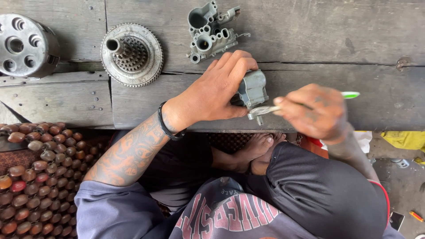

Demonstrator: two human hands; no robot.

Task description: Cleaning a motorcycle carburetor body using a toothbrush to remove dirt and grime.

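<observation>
My left hand grips a small grey metal carburetor part and holds it against the front edge of the wooden bench. My right hand is shut on a thin tool with a green-and-white handle; its metal end touches the lower side of the grey part. A black band circles my left wrist.
On the bench lie a grey carburetor body, a toothed clutch gear and a round drilled metal housing at the far left. A brown beaded seat mat lies at the left. My crossed legs and bare feet sit below the bench.
</observation>
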